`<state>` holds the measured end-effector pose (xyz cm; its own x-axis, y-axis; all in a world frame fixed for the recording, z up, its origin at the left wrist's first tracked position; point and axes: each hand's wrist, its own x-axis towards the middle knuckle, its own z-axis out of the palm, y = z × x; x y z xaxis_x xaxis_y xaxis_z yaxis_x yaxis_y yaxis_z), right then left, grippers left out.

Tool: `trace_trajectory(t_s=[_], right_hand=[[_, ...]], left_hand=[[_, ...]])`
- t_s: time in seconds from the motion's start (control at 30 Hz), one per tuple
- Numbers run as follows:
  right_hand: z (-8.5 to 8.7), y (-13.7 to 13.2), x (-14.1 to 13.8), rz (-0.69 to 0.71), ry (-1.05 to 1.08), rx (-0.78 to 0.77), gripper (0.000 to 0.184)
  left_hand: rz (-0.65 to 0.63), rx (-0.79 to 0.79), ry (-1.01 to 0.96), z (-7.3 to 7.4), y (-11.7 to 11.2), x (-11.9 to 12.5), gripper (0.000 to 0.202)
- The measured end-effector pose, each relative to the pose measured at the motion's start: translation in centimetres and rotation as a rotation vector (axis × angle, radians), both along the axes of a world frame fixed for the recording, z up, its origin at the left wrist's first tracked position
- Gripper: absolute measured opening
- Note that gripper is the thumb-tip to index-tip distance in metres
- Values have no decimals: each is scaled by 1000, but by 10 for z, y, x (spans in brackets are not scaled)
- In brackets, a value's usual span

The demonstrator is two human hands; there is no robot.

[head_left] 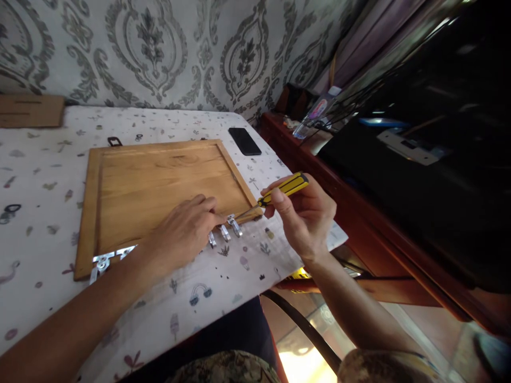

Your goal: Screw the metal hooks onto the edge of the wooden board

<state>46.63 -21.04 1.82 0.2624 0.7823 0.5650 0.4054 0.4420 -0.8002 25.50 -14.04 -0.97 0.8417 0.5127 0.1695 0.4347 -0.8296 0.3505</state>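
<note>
A wooden framed panel [159, 186] lies flat on the cloth-covered table. Along its near edge runs a silvery metal hook rail [115, 252], with several hooks sticking out toward me. My left hand [183, 229] lies over the middle of the rail, fingers bent and pressed down on it, the index finger touching near the right-end hook. That hand hides the rail's middle part. In my right hand [307, 218] is a yellow-and-black screwdriver [289, 186], gripped between thumb and fingers. Its shaft slants down left, the tip at the rail's right end.
Beyond the panel's far right corner lies a black phone [245, 141]. Cardboard [32, 110] sits at the back left. On the right, a reddish-brown desk [287, 135] carries a plastic bottle [317, 113], and a white metal plate [411, 149] rests on a dark surface.
</note>
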Motion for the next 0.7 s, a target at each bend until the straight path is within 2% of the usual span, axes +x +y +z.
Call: trace_trajectory(t_s=[0.4, 0.53, 0.7], right_hand=[[-1, 0, -2, 7, -21, -30, 31], [1, 2, -4, -3, -28, -43, 39], [5, 8, -4, 88, 54, -133, 47]], left_hand=[[-17, -3, -18, -4, 1, -1, 39], [-8, -23, -9, -1, 0, 1, 36], [-14, -22, 15, 0, 2, 1, 33]])
